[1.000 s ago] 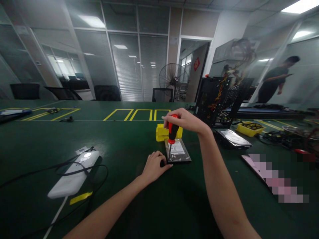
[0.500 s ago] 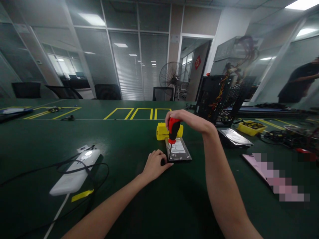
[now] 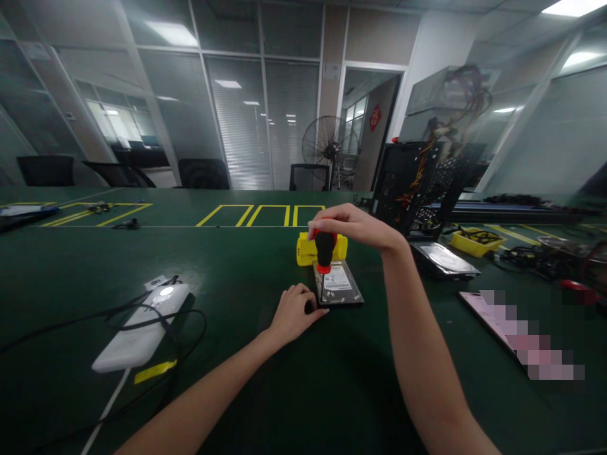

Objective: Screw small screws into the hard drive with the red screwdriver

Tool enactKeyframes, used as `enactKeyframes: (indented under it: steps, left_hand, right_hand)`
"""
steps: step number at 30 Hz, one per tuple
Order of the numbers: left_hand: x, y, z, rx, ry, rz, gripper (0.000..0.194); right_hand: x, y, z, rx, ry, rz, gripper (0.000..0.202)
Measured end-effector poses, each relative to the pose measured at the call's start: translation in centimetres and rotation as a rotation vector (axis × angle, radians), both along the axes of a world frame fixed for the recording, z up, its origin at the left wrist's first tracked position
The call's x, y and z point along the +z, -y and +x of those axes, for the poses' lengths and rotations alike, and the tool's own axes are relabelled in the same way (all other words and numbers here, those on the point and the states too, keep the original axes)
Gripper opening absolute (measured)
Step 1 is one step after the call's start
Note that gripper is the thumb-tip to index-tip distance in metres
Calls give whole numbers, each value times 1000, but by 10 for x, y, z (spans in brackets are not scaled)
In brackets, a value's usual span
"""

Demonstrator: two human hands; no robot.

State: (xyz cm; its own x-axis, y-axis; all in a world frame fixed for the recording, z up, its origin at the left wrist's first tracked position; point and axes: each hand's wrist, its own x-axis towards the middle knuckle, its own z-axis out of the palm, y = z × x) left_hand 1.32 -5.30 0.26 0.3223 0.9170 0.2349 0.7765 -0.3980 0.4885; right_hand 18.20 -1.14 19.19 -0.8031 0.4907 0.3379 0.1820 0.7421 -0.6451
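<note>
A hard drive [image 3: 342, 289] with a white label lies flat on the green table in front of me. My left hand [image 3: 296, 309] grips its near left corner, thumb along the front edge and fingers at the left side. My right hand [image 3: 344, 221] is arched over the top of a red and black screwdriver [image 3: 325, 250], with the palm and fingers around its handle end. The screwdriver stands nearly upright, its tip at the drive's left side near the front. Just behind the drive sits a yellow block-shaped object [image 3: 305, 250], partly covered by the handle.
A white power-bank-like device [image 3: 142, 335] with black cables lies at the left. To the right are another hard drive [image 3: 444, 259], a pink pixelated flat object [image 3: 493, 322], a yellow tray [image 3: 474, 243] with cables, and an open computer case [image 3: 403, 183].
My right hand has turned and shifted slightly left over the handle, its fingers now reaching further across. The screwdriver is more upright. The person at the far right has mostly left the view.
</note>
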Motion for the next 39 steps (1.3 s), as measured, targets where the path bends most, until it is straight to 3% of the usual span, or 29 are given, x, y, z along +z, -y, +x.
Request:
enactKeyframes:
  steps: [17, 25, 34, 39]
  left_hand:
    - [0, 1, -1, -8, 11, -14, 32]
    - [0, 0, 0, -7, 10, 12, 32]
    - [2, 1, 1, -2, 5, -5, 31]
    - [2, 2, 0, -5, 6, -16, 32]
  right_hand:
    - [-3, -3, -7, -92, 27, 165, 38]
    - [-7, -6, -10, 32, -71, -11, 42]
    - [-8, -6, -12, -18, -77, 9, 38]
    - [-7, -7, -7, 49, -56, -31, 34]
